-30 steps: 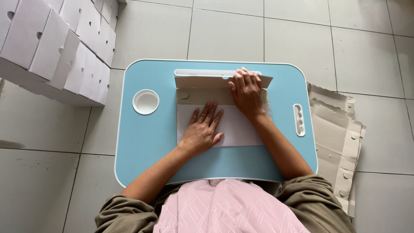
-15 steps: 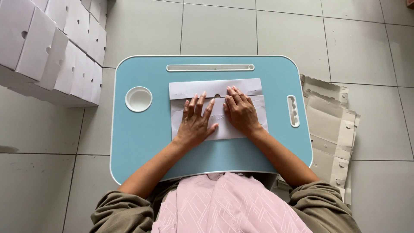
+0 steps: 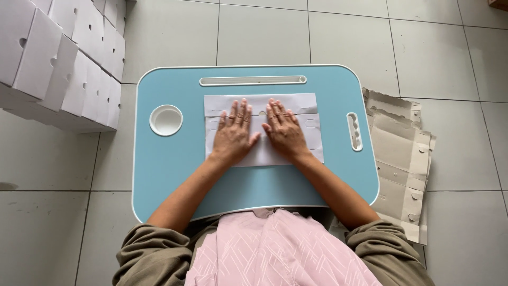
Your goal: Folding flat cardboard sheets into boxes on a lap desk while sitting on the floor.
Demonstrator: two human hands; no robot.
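I see the flat white cardboard sheet (image 3: 263,128) lying in the middle of the blue counter (image 3: 169,175), a little toward its far edge, with a folded strip along its far side. My left hand (image 3: 233,135) presses flat on the sheet's left half, fingers spread and stretched out, gripping nothing. My right hand (image 3: 284,131) lies flat on the right half in the same way, open, fingers slightly fanned; the two thumbs nearly meet over the sheet's middle. Just beyond the sheet, a long narrow slot (image 3: 253,80) runs along the counter's far edge. Near the left edge sits a round white cup recess (image 3: 165,120), and near the right edge a small white handle cutout (image 3: 354,131). On the tiled floor beyond the counter's left edge stands a stack of folded white boxes (image 3: 58,63); past the right edge lies a pile of flat cardboard blanks (image 3: 402,159).
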